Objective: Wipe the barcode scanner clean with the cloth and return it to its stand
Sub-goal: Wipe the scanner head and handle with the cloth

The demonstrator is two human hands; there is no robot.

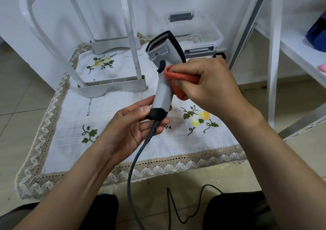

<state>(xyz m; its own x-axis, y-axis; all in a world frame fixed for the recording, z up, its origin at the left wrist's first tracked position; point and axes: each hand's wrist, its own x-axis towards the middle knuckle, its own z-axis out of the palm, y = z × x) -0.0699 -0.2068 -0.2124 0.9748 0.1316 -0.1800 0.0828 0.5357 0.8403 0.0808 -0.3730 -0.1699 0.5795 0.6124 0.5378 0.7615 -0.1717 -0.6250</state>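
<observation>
Above the embroidered mat [74,117], our left hand [134,129] pinches the barcode scanner [165,88] by its base, upright. Our right hand [211,83] grips the orange cloth [183,77] against the handle. We judge wiping underway; return to the stand, not identifiable beyond the mat, remains.

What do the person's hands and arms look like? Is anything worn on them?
Both are bare. The left hand and the right hand carry no gloves, and no ring or watch shows. The visible nails are short and plain. No sleeve shows on the left forearm or the right forearm.
</observation>
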